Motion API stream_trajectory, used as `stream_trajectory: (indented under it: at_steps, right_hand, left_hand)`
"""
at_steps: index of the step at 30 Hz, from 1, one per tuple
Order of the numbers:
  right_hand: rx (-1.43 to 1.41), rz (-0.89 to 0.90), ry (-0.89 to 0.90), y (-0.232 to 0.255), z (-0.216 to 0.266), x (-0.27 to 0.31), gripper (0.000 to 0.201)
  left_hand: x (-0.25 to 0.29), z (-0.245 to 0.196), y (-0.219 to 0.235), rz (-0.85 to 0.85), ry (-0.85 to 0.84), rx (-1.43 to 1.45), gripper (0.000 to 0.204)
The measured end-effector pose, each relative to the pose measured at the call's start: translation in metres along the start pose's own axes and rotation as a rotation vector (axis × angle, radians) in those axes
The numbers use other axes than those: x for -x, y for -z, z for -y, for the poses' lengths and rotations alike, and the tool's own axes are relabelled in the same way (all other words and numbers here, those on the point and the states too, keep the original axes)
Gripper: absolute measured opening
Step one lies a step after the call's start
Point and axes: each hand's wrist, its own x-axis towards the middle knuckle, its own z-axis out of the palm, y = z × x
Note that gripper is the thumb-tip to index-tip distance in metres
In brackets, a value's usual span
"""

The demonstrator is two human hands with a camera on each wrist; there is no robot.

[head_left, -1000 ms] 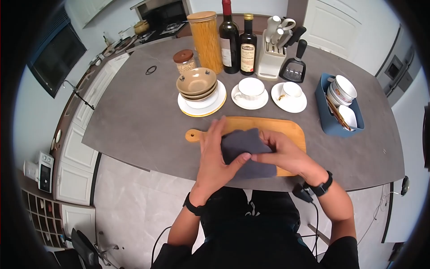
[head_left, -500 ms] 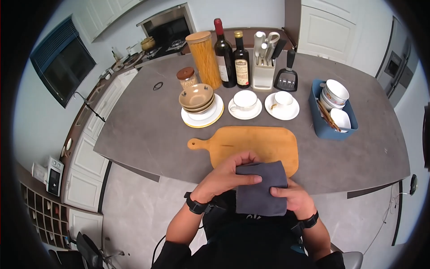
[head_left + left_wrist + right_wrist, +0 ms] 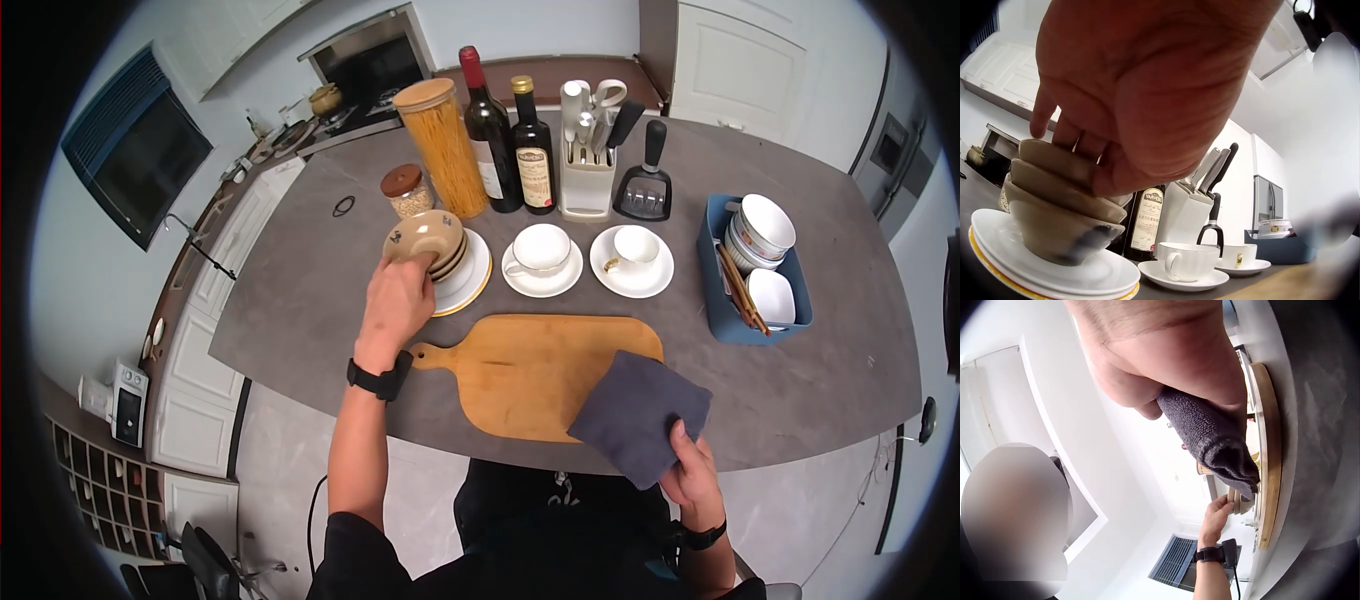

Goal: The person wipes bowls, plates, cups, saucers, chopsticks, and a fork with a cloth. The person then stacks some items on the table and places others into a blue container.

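Observation:
My left hand is at the stack of brown bowls, which stands on white plates with a yellow rim. In the left wrist view, the fingers and thumb of that hand pinch the rim of the top bowl. A folded dark grey cloth is gripped by my right hand, thumb on top, over the lower right corner of the wooden cutting board. The right wrist view shows the cloth's fluffy folded edge.
Behind the board stand two white cups on saucers. A blue bin with bowls and wooden sticks is at right. Along the back are a spaghetti jar, a small jar, two dark bottles, a knife block and a black-handled utensil.
Both hands were on the cloth, folding it. The left hand has let go and moved left to the bowls; the right hand has carried the folded cloth to the right.

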Motion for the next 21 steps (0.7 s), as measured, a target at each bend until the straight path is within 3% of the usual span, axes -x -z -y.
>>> stream_trajectory:
  at_steps: [1,2,6,9,11,15,17,19,21]
  right_hand:
    - [-0.017,-0.003,0.008,-0.001,0.0,-0.002,0.066]
    - [-0.018,-0.014,-0.007,-0.001,-0.002,-0.003,0.066]
    - [-0.085,-0.087,-0.056,-0.001,-0.009,-0.011,0.064]
    - [-0.103,-0.098,-0.067,-0.004,-0.014,-0.01,0.063]
    - [-0.118,-0.093,-0.051,-0.006,-0.017,-0.008,0.064]
    - [-0.12,-0.071,0.037,-0.013,-0.017,0.002,0.064]
    - [-0.102,-0.085,0.075,-0.022,-0.017,0.006,0.067]
    - [0.052,-0.148,0.219,-0.037,-0.015,0.007,0.07]
    - [0.491,-0.162,0.378,-0.044,-0.017,0.0,0.074]
  left_hand:
    - [-0.002,0.0,0.001,0.077,0.051,0.044,0.026]
    - [-0.002,-0.002,0.002,0.012,0.033,0.051,0.024]
    - [-0.002,-0.002,0.006,0.066,0.088,0.022,0.022]
    - [0.0,0.0,0.008,0.009,0.082,0.022,0.02]
    - [-0.001,0.005,0.006,-0.13,-0.001,0.014,0.017]
    - [0.004,0.01,0.008,-0.266,-0.012,0.093,0.014]
    - [0.016,-0.013,0.027,-0.401,0.218,0.332,0.011]
    - [0.038,-0.038,0.044,-0.387,0.245,0.442,0.012]
    - [0.062,-0.063,0.046,-0.325,0.305,0.935,0.02]
